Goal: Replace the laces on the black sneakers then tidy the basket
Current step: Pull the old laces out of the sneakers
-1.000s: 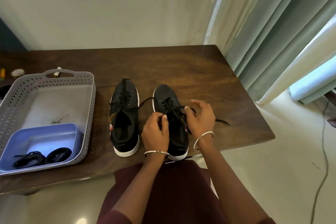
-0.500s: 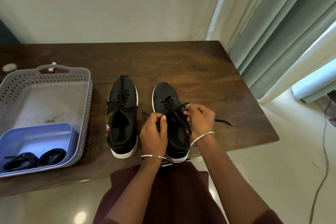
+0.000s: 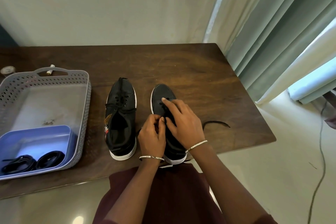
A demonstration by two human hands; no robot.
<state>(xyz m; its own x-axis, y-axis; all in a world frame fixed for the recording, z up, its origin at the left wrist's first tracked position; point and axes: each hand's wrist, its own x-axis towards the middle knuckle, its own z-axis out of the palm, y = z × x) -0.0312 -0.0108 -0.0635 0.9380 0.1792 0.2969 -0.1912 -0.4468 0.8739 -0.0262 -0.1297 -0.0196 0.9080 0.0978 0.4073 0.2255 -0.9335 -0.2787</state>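
Here the left hand (image 3: 151,137) pinches the lace (image 3: 216,123) (black) of the right sneaker (image 3: 161,93); the right hand (image 3: 182,123), at two o'clock, rests on it with fingers stretched.

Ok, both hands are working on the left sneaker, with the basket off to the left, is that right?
Not quite: the head view shows the left hand and the right hand on the right sneaker, the left fingers pinching its lace. The left sneaker stands untouched. The basket is off to the left, as you said.
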